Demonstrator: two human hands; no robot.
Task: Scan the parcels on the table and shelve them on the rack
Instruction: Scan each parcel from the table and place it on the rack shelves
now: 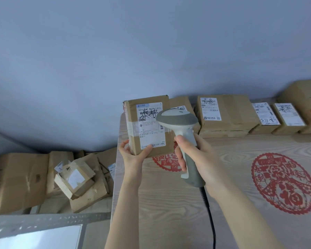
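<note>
My left hand [133, 154] grips the lower left corner of a small cardboard parcel [132, 123] and holds it upright above the table, its white shipping label facing me. My right hand [196, 155] is wrapped round the handle of a grey and white barcode scanner [178, 119]. The scanner's head sits right in front of the label and covers its right side. A black cable [209, 211] runs down from the scanner's handle.
Several labelled cardboard parcels [223, 112] line the far edge of the wooden table [169, 203], which bears red paper-cut decorations [284, 184]. Left of the table, below its level, lies a heap of cardboard boxes [75, 178]. A metal rack frame [43, 221] shows at lower left.
</note>
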